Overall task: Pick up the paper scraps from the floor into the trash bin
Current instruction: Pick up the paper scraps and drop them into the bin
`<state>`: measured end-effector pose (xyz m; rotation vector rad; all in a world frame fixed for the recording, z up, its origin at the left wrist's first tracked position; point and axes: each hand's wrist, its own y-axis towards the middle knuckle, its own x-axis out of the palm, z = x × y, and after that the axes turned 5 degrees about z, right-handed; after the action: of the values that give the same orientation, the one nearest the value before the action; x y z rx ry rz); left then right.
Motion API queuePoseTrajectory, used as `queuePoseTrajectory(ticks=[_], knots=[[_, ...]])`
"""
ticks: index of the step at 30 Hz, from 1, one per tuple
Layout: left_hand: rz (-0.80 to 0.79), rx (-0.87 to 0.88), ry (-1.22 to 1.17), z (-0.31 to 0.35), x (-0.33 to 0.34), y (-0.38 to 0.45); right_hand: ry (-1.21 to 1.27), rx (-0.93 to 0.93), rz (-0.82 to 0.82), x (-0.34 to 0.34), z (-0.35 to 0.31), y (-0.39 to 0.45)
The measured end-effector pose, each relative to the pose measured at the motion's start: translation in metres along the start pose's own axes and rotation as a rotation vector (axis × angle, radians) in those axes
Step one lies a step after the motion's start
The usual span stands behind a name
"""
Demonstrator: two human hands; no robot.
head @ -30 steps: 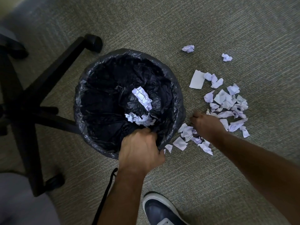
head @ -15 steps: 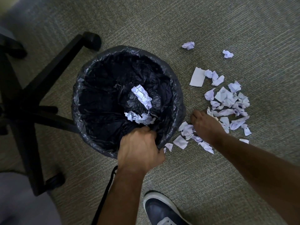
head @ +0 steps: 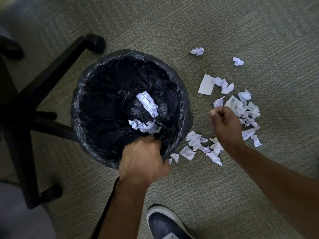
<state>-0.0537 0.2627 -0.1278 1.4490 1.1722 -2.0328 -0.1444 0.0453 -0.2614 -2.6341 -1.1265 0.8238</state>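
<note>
The trash bin (head: pixel 185 100), lined with a black bag, stands on the carpet with a few crumpled scraps in the bin (head: pixel 146 116). My left hand (head: pixel 143 159) is shut on its near rim. A pile of white paper scraps (head: pixel 245 107) lies on the floor to the bin's right. More scraps (head: pixel 195 145) lie by the bin's near right side. My right hand (head: pixel 224 125) hovers blurred above the pile with its fingers curled under. Whether paper is inside it is hidden.
Black office chair legs (head: pixel 51 80) with casters spread left of the bin, one caster (head: pixel 95 42) close to its far rim. My dark shoe (head: pixel 165 223) is at the bottom. Two loose paper balls (head: pixel 197 51) (head: pixel 238 61) lie farther out on the carpet.
My right hand has lifted off the scraps near the bin and risen above the pile, fingers curling in. My left hand has kept its hold on the rim.
</note>
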Motion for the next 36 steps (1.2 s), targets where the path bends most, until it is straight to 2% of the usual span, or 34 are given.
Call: queuePoseTrajectory(ticks=[3,5,7,10,13,16,19,25,27,30,33,36], knots=[[-0.003,-0.002,0.006,0.0,-0.001,0.0,0.242,-0.112,0.046,0.004,-0.053,-0.003],[-0.002,-0.005,0.002,0.0,0.0,0.0,0.364,-0.274,0.05,0.006,-0.092,-0.005],[0.006,-0.003,-0.007,0.001,-0.001,0.0,0.43,-0.468,-0.016,0.006,-0.122,-0.007],[0.01,-0.007,-0.016,0.001,0.0,0.001,0.247,-0.771,-0.172,0.013,-0.136,-0.004],[0.008,-0.012,0.002,0.0,0.002,0.001,0.12,-0.893,-0.3,0.017,-0.132,0.001],[0.02,-0.004,0.026,-0.001,0.003,0.001,0.15,-0.811,-0.253,0.014,-0.129,0.007],[0.041,-0.002,0.003,-0.001,0.004,0.001,0.227,-0.572,-0.148,0.009,-0.12,0.013],[0.065,-0.007,-0.026,-0.001,0.005,0.0,0.425,-0.156,-0.075,-0.001,-0.076,0.021],[0.068,-0.009,-0.025,-0.001,0.006,0.0,0.325,-0.035,-0.122,-0.004,-0.042,0.02],[0.068,-0.012,-0.027,-0.001,0.007,0.0,0.07,0.072,-0.28,-0.007,0.005,0.016],[0.068,-0.007,-0.028,-0.001,0.008,0.0,-0.281,0.004,-0.365,-0.008,0.031,0.015],[0.061,-0.005,-0.021,-0.002,0.008,0.0,-0.509,-0.099,-0.421,-0.004,0.046,0.018]])
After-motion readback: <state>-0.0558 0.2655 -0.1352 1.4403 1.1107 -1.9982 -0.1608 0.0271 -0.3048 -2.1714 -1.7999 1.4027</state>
